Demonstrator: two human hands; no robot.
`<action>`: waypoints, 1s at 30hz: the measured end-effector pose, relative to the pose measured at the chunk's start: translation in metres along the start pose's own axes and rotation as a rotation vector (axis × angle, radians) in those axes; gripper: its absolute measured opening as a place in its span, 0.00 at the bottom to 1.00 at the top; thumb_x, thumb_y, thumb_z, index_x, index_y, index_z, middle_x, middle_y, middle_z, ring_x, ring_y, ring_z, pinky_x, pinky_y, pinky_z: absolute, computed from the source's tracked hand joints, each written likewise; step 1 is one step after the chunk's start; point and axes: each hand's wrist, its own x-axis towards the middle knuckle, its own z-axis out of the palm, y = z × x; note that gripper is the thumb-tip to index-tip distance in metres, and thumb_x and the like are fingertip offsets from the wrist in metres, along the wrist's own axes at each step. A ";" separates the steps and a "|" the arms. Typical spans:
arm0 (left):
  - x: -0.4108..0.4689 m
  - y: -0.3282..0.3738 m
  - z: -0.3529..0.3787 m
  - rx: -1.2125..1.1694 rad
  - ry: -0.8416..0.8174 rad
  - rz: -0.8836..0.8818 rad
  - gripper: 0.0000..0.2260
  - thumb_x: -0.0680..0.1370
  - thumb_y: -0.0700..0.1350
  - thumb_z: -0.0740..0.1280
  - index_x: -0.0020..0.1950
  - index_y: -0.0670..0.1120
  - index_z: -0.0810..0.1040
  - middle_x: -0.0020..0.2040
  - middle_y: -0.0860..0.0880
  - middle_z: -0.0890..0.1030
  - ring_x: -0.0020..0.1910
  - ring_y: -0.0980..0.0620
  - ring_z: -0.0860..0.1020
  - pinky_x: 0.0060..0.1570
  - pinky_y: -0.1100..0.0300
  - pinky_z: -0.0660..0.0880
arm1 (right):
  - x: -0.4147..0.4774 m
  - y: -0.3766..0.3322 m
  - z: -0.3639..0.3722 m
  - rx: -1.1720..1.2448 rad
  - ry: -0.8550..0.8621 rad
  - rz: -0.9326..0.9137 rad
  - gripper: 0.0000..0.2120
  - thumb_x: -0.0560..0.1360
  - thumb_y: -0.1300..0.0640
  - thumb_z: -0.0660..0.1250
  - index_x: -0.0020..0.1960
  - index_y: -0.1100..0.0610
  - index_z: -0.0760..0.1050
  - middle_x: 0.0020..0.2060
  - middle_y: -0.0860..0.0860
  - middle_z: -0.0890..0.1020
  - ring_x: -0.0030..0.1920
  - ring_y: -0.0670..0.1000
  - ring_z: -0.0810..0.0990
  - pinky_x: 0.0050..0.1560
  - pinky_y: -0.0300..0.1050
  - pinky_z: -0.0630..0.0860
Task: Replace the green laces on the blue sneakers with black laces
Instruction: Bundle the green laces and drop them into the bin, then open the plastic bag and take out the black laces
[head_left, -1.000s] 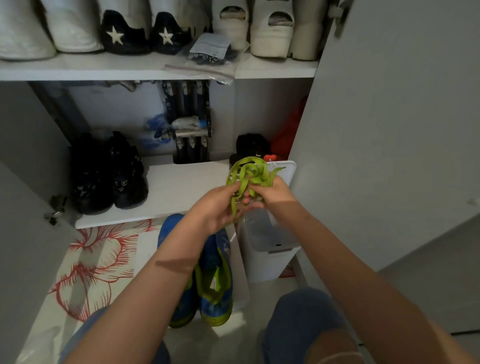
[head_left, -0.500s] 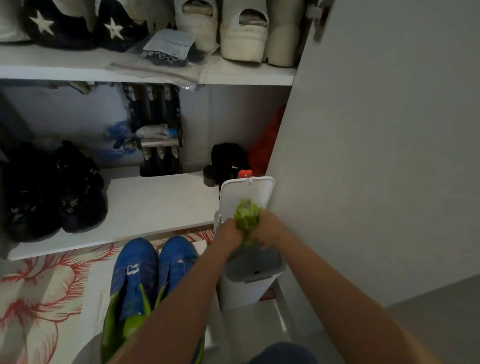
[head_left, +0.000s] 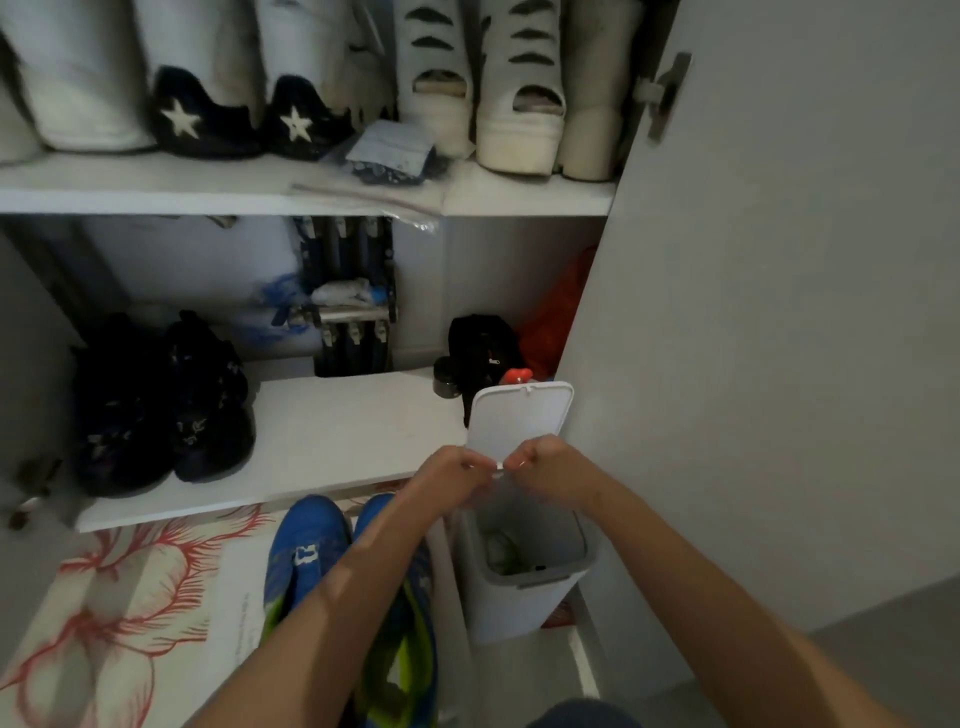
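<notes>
The left hand (head_left: 447, 473) and right hand (head_left: 545, 460) hover knuckle to knuckle over the open bin (head_left: 514, 613), fingers curled and seemingly empty. Something green inside is probably the laces (head_left: 506, 558). The sneakers (head_left: 306, 551) sit down-left beneath the left arm, toes toward the shelf (head_left: 337, 431).

Upper shelf (head_left: 208, 189): white shoes (head_left: 519, 135) in a row, a black pair with white stars (head_left: 208, 122) left of centre, a clear plastic bag (head_left: 389, 156) near the front edge.
Lower shelf (head_left: 337, 431): black shoes (head_left: 156, 405) at the left end, a dark rack (head_left: 348, 296) at the back, a black bag (head_left: 483, 348) in the right back corner.
Floor: white bin (head_left: 519, 608), lid (head_left: 519, 415) up, beside the cabinet door (head_left: 779, 312); red-flowered mat (head_left: 104, 597) at left.
</notes>
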 end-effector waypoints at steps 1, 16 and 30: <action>-0.009 0.002 -0.009 -0.051 0.010 -0.011 0.05 0.78 0.42 0.65 0.49 0.44 0.81 0.44 0.48 0.80 0.44 0.51 0.79 0.47 0.59 0.77 | -0.006 -0.011 -0.001 0.007 -0.026 -0.008 0.11 0.77 0.59 0.64 0.57 0.61 0.77 0.55 0.57 0.78 0.55 0.54 0.76 0.59 0.44 0.75; -0.088 0.097 -0.156 -0.576 0.272 0.133 0.11 0.81 0.43 0.59 0.61 0.41 0.73 0.52 0.44 0.78 0.39 0.55 0.77 0.41 0.62 0.74 | -0.041 -0.178 -0.076 0.005 0.926 -0.479 0.21 0.71 0.65 0.69 0.59 0.54 0.66 0.60 0.52 0.67 0.53 0.52 0.73 0.42 0.44 0.71; -0.091 0.096 -0.163 -0.704 0.406 0.156 0.06 0.80 0.44 0.63 0.51 0.42 0.77 0.47 0.44 0.81 0.44 0.50 0.80 0.45 0.57 0.78 | -0.062 -0.188 -0.045 -0.049 0.614 -0.500 0.04 0.73 0.54 0.70 0.39 0.48 0.78 0.39 0.43 0.78 0.44 0.47 0.79 0.40 0.42 0.70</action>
